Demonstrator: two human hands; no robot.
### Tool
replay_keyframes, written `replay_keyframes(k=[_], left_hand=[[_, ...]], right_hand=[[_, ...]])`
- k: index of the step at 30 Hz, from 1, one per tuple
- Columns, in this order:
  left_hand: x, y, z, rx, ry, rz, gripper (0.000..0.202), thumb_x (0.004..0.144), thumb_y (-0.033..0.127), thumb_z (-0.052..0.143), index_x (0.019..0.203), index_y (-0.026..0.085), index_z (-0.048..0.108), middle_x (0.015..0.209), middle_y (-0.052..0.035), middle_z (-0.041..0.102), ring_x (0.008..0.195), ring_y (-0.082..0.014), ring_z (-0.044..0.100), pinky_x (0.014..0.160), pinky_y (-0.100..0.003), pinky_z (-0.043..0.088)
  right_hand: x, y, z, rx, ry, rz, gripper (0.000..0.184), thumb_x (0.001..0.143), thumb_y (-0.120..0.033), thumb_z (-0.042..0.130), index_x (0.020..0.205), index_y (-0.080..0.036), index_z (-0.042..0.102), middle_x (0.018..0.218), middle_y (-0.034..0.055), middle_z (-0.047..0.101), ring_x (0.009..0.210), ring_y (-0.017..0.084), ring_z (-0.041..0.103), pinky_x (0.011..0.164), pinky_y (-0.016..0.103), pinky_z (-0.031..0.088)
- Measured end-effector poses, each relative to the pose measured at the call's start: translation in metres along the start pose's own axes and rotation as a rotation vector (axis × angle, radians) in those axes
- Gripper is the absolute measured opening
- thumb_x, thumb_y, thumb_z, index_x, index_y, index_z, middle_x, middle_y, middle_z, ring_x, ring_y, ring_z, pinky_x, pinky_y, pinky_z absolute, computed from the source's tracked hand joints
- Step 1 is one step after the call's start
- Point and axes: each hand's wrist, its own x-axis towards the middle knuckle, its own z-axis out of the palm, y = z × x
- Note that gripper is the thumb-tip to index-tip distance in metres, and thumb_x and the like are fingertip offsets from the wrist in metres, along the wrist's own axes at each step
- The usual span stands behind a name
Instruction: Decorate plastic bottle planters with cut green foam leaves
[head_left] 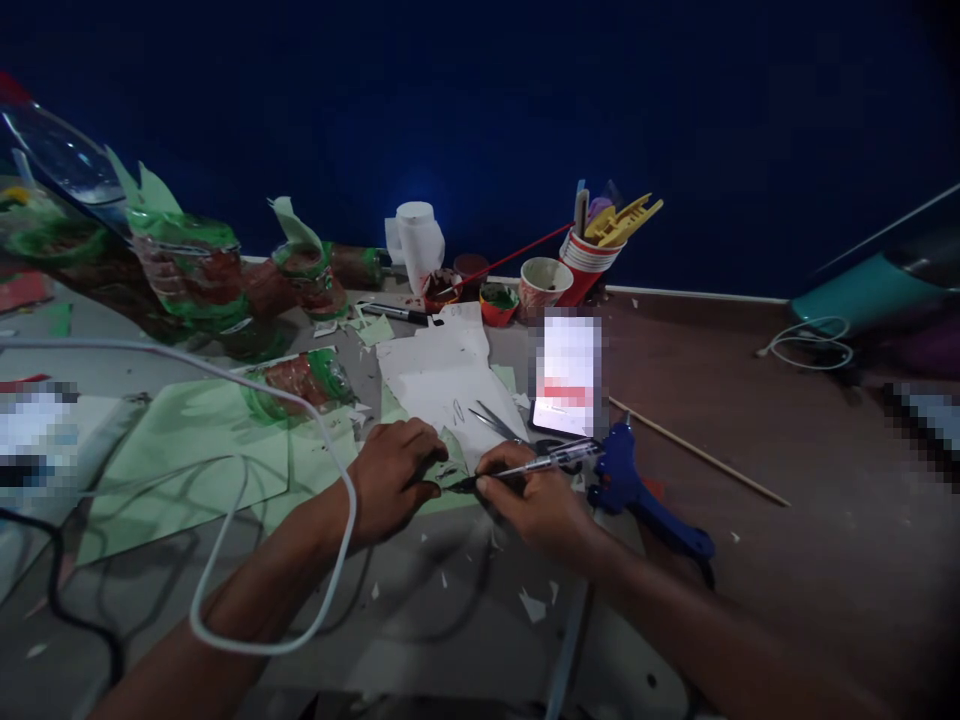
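At far left, a clear plastic bottle with a red cap, tilted behind brown-and-green painted cylinders with pale green paper points. Nearer, a white cable, looping before flat, pale green paper sheets on the grey tabletop. Around the middle, the left hand, fingers bent and parted from the thumb at a small, pale green paper piece; cannot tell whether pinching it. Just behind, a white, cut paper sheet and steel-bladed scissors, blades slightly apart. Next, the right hand, clenched on a clear-barrelled pen, with the black tip at the small piece, between both hands. Beyond, a lit phone; to the right, a blue glue gun, near a thin wooden stick.
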Motion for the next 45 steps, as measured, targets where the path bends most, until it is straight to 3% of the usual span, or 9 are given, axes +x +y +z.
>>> replay_keyframes(k=[6, 12, 19, 45], left_hand=[[0.0001, -0.0025, 0.0004, -0.001, -0.009, 0.007, 0.029, 0.072, 0.021, 0.064, 0.1, 0.02, 0.056, 0.109, -0.0083, 0.059, 0.103, -0.0261, 0.054, 0.086, -0.041, 0.037], [0.0007, 0.0005, -0.002, -0.015, -0.034, -0.004, 0.027, 0.072, 0.02, 0.064, 0.099, 0.019, 0.057, 0.106, -0.0072, 0.06, 0.101, -0.0254, 0.054, 0.087, -0.041, 0.037], [0.0005, -0.0013, -0.0006, -0.01, -0.032, -0.007, 0.028, 0.072, 0.02, 0.065, 0.099, 0.019, 0.058, 0.107, -0.0075, 0.059, 0.103, -0.0258, 0.054, 0.087, -0.042, 0.036], [0.0008, 0.0001, -0.0004, 0.004, -0.008, -0.006, 0.026, 0.072, 0.019, 0.063, 0.098, 0.02, 0.057, 0.104, -0.0066, 0.06, 0.099, -0.0252, 0.055, 0.086, -0.041, 0.038]], right_hand=[[0.001, -0.0021, -0.0001, -0.038, 0.0, -0.002, 0.006, 0.073, -0.018, 0.056, 0.076, -0.021, 0.061, 0.076, 0.001, 0.063, 0.079, 0.019, 0.058, 0.074, 0.031, 0.042], [0.0023, -0.0064, -0.0039, 0.105, 0.013, 0.061, 0.006, 0.072, -0.017, 0.051, 0.07, -0.019, 0.056, 0.065, -0.0011, 0.056, 0.063, 0.014, 0.053, 0.061, 0.025, 0.041], [0.0031, -0.0031, -0.0042, 0.115, 0.022, 0.076, 0.005, 0.071, -0.018, 0.051, 0.069, -0.019, 0.055, 0.061, -0.0021, 0.052, 0.059, 0.013, 0.049, 0.057, 0.025, 0.039], [0.0012, -0.0035, 0.0005, 0.064, 0.035, 0.033, 0.006, 0.071, -0.015, 0.053, 0.071, -0.019, 0.058, 0.068, -0.0001, 0.059, 0.066, 0.015, 0.055, 0.063, 0.026, 0.041]])
